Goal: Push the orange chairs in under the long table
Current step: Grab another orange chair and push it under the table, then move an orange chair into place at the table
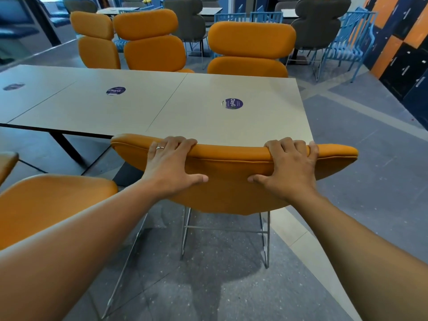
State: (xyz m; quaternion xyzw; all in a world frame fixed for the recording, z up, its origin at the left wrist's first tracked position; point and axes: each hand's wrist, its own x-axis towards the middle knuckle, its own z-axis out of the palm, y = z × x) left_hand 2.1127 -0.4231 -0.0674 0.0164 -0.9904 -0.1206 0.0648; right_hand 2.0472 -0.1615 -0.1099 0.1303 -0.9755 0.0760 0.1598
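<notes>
An orange chair [231,181] stands right in front of me, its back against the near edge of the long beige table [185,112]. My left hand [171,163] grips the top of the backrest, fingers curled over the edge, thumb on the rear face. My right hand [289,165] grips the same edge further right. A second orange chair [46,205] stands at my lower left, apart from the table. Three orange chairs [250,49] stand along the table's far side, tight against it.
The chair's metal legs [224,235] rest on grey floor. A black table leg [67,144] slants down at left. Grey and blue chairs [342,38] crowd the background. Dark and orange lockers [403,54] line the right wall beyond an open aisle.
</notes>
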